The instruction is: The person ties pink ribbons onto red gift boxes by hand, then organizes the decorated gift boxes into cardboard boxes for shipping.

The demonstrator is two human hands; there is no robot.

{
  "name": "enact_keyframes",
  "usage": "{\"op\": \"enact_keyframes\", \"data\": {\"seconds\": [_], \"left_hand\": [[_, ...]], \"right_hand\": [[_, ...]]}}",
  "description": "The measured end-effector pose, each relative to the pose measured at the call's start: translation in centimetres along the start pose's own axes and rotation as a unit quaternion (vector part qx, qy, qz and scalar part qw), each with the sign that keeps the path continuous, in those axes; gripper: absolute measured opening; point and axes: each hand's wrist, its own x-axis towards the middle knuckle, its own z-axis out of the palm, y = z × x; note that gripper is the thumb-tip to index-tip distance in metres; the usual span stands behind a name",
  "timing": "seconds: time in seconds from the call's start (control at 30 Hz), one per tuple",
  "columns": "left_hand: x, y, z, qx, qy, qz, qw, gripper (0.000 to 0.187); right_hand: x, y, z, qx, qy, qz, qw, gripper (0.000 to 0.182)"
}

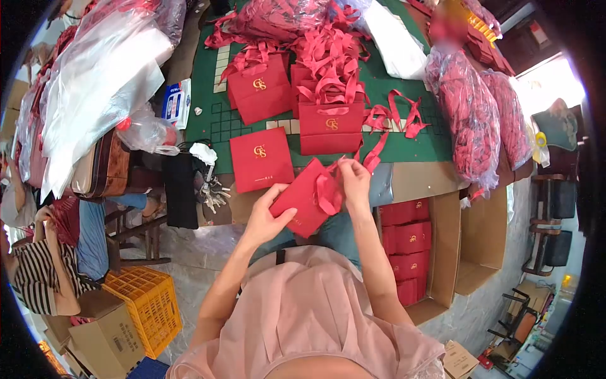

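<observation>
A yellow crate point(146, 304) sits on the floor far left of the red paper bag point(307, 196), with a bunch of keys point(211, 192) nearer, hanging at the bench point(404, 142) edge. The left hand point(268, 218) cups the bag from below, fingers curled closed around its lower corner, holding it tilted just off the bench edge above the person's lap. A flat red bag point(261, 159) lies on the bench just above it. The right hand point(355, 180) meets the bag's upper edge, fingers pinched closed on its red ribbon handle point(328, 189). Right of the bag, an open cardboard box point(442, 252) holds stacked red bags point(409, 243).
</observation>
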Motion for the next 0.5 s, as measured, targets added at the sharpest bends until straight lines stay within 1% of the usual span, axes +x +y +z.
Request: {"op": "enact_keyframes", "data": {"seconds": [0.03,0.07,0.1,0.13,0.2,0.23,0.3,0.33,0.4,0.43,0.5], "left_hand": [[-0.5,0.3,-0.4,0.008,-0.008,0.004,1.0,0.038],[-1.0,0.7,-0.9,0.017,-0.016,0.009,1.0,0.035],[-1.5,1.4,-1.6,0.021,-0.026,-0.013,0.999,0.035],[-1.8,1.5,-2.0,0.021,-0.029,-0.012,0.999,0.035],[-2.2,1.4,-2.8,0.006,-0.036,-0.046,0.998,0.035],[-2.2,1.4,-3.0,0.025,-0.028,-0.026,0.999,0.038],[-2.8,2.5,-3.4,-0.034,0.038,-0.087,0.995,0.041],[-3.1,2.0,-3.6,-0.048,0.107,-0.038,0.992,0.043],[-3.5,2.8,-5.1,-0.024,0.184,-0.022,0.982,0.044],[-3.8,3.5,-5.3,-0.038,0.24,0.006,0.97,0.042],[-3.7,4.1,-5.9,0.017,0.283,0.078,0.956,0.039]], "right_hand": [[0.6,-0.3,0.0,0.007,0.024,-0.034,0.999,0.011],[1.1,-0.7,-0.3,-0.006,0.04,-0.042,0.998,0.01],[1.4,-1.3,-0.5,-0.018,0.056,-0.049,0.997,0.01],[1.7,-1.5,-1.0,-0.018,0.035,-0.048,0.998,0.009],[1.1,-1.5,-0.6,-0.022,0.029,-0.025,0.999,0.009],[1.1,-1.1,-0.5,-0.006,0.018,-0.039,0.999,0.011],[0.6,-2.2,-1.0,-0.108,-0.022,-0.002,0.994,0.013],[-0.2,-3.3,-0.9,-0.121,-0.025,-0.005,0.992,0.016],[-1.3,-4.1,-1.6,-0.146,0.006,-0.046,0.988,0.017],[-1.2,-3.5,-2.8,-0.169,0.013,-0.083,0.982,0.018],[-1.5,-3.1,-4.3,-0.301,0.04,-0.182,0.935,0.018]]}}
